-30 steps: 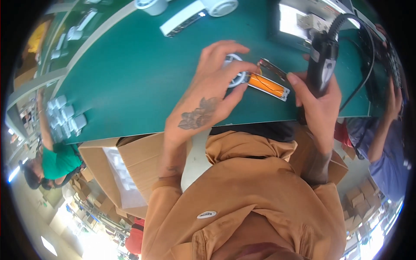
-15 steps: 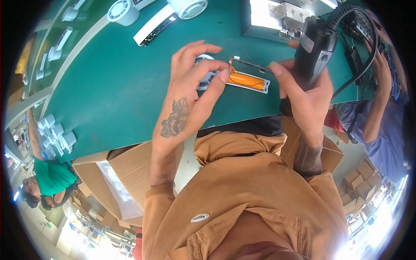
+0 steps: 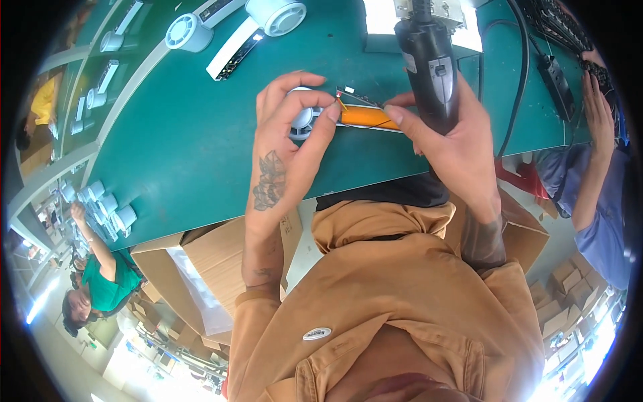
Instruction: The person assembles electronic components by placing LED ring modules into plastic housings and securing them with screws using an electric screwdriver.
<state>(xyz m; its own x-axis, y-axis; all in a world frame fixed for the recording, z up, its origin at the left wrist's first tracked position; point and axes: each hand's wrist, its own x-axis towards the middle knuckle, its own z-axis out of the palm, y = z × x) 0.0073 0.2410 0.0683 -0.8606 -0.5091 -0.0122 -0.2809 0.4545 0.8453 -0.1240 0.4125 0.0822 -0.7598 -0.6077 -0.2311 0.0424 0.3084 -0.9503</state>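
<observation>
Thumb and forefinger of my left hand (image 3: 284,130) pinch a small red wire connector (image 3: 339,95) at one end of a thin circuit board (image 3: 362,98). My right hand (image 3: 465,137) is closed around a black electric screwdriver (image 3: 429,74). Its thumb and forefinger also reach the board's other end; whether they grip it is unclear. Below the board, an orange battery (image 3: 365,117) with thin wires lies in a white handle-like housing. That housing joins a round pale grey-blue vented head (image 3: 305,122), partly behind my left hand. The screwdriver's tip is hidden.
Similar white units with round vented heads (image 3: 276,19) lie on the green table (image 3: 194,147) at the far left. A metal box (image 3: 382,33) stands far back. Cables and a black power strip (image 3: 556,84) are at right, near another person's hand (image 3: 596,110). An open carton (image 3: 214,268) sits below.
The screwdriver and my right hand have shifted left, and the screwdriver stands more upright. The right hand now covers the housing's right end. The left hand keeps its pinch. The whole view has shifted slightly.
</observation>
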